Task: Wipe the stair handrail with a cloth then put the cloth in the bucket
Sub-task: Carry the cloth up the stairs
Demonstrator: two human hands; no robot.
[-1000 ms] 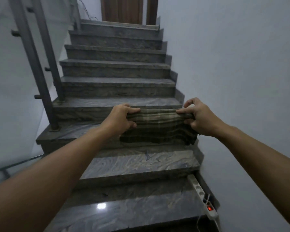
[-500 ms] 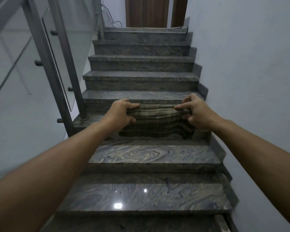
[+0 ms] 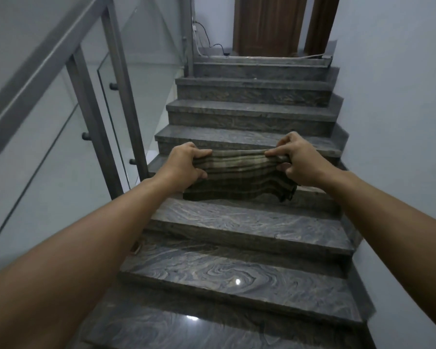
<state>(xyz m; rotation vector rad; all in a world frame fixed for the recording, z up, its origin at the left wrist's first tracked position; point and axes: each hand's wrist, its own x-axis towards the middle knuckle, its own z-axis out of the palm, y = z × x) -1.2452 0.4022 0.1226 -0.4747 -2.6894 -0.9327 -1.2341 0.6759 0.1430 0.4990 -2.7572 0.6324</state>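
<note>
A striped olive-and-dark cloth (image 3: 237,177) is stretched out in front of me over the stairs. My left hand (image 3: 184,165) grips its left end and my right hand (image 3: 296,159) pinches its right end. The grey metal handrail (image 3: 39,68) slopes up along the left side, above glass panels, well to the left of both hands. No bucket is in view.
Grey marble steps (image 3: 237,273) climb to a landing with a brown door (image 3: 267,23) and a cable (image 3: 212,46) on the floor. Metal posts (image 3: 122,89) and glass panels (image 3: 35,177) line the left. A plain wall (image 3: 398,122) closes the right.
The view has shifted up the stairs and rightward, bringing the handrail into sight on the left. Both hands still hold the cloth stretched between them.
</note>
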